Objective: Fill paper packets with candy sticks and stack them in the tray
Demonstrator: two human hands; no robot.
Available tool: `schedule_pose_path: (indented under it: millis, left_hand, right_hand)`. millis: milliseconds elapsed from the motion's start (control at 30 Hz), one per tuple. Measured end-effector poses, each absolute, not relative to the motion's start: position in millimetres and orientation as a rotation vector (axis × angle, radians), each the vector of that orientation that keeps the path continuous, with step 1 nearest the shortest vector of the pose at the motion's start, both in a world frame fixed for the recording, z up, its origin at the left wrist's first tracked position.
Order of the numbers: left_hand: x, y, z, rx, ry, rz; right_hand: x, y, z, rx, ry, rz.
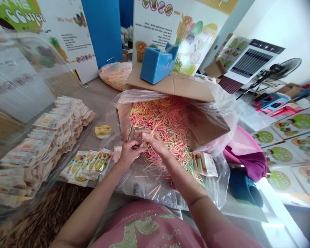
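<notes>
1. Colourful sticks (160, 117) at 1 o'clock from the hands, box (186, 88) mouth facing the wearer, probably for easy reach.
2. Left hand (130, 151) and right hand (157, 143) nearly together, fingers curled; can't tell what's clamped.
3. Tape dispenser (156, 65), 12 o'clock, maybe weighing down the flap.
4. Carton (69, 34) at 11 reads "Mix Fruit".

The loose sticks (157, 115) mix pink, orange and yellow, flecked with pale green. The cardboard box (188, 86) is plain brown, the tape dispenser (155, 65) solid blue. White packets (99, 163) carry yellow and green fruit prints; the stacked packets (48, 134) are pale cream with orange patches. The shirt (134, 212) is dusty pink — patterned with glittery green shapes and pale lettering. The basin (244, 139) is bright pink, the cloth (250, 162) deep purple, the cartons (276, 154) white with green ovals.
</notes>
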State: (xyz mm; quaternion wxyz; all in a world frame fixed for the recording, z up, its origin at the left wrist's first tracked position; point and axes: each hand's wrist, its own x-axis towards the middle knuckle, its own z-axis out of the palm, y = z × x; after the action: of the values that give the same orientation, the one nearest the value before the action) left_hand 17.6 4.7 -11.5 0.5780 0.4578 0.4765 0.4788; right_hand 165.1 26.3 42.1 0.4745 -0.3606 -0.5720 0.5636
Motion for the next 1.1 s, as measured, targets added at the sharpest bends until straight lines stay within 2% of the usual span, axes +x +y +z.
schedule_pose_path:
  millis: [200,333,433,567,767,967,1033,1100]
  left_hand:
    - [29,21,-7,0.981,1.007,1.215]
    - [28,31,-4,0.901,0.964,1.196]
    - [21,29,-5,0.890,0.967,1.198]
    - [10,13,-8,0.890,0.975,1.188]
    - [-8,-9,-3,0.839,0.999,1.161]
    - [-30,-59,-7,1.307,1.172,0.968]
    - [-49,-77,-12,1.542,1.387,0.946]
    - [-73,-89,-13,1.760,1.615,0.922]
  right_hand:
    - [154,40,44,-0.899,-1.109,1.377]
    - [159,51,45,-1.024,-1.088,1.119]
    - [166,47,48,-1.069,-1.302,0.962]
    - [169,38,48,-0.982,-1.821,1.220]
    - [165,29,39,-0.985,-1.623,1.247]
    - [166,-11,22,-1.097,-1.915,1.244]
    - [181,-20,23,-1.174,-2.100,1.103]
    - [200,-21,28,-1.332,-2.301,0.801]
